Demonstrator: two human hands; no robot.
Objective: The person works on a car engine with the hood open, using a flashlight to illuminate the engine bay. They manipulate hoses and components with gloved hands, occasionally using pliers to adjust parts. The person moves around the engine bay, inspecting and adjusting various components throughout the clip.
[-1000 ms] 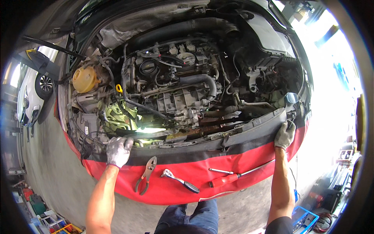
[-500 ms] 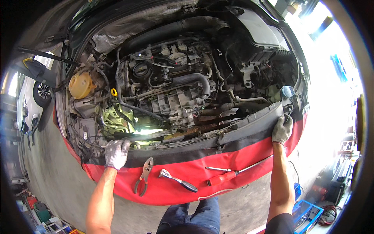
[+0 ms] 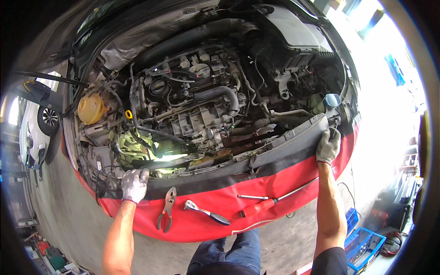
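My left hand [image 3: 134, 184], in a pale knitted glove, is closed over the left end of the black front panel [image 3: 192, 182] of an engine bay. At the panel's far right end, my gloved right hand [image 3: 328, 146] has its fingers curled below a blue cap [image 3: 332, 101]. Whatever its fingertips hold is hidden. Between the hands, a red cover [image 3: 192, 229] drapes over the car's front. On it lie slip-joint pliers [image 3: 167, 208], a ratchet [image 3: 207, 213], a thin metal extension bar [image 3: 253, 197] and a red-handled screwdriver [image 3: 259, 208].
The engine [image 3: 197, 105] fills the bay, with a yellowish coolant tank [image 3: 91, 109] on the left. A bright light glows low at front left. A blue crate [image 3: 364, 247] stands on the floor at lower right; a white car [image 3: 34, 130] is parked at left.
The whole view has shifted slightly, so the engine bay sits a little further left. Both hands stay at the same places on the front panel, and the tools lie as before.
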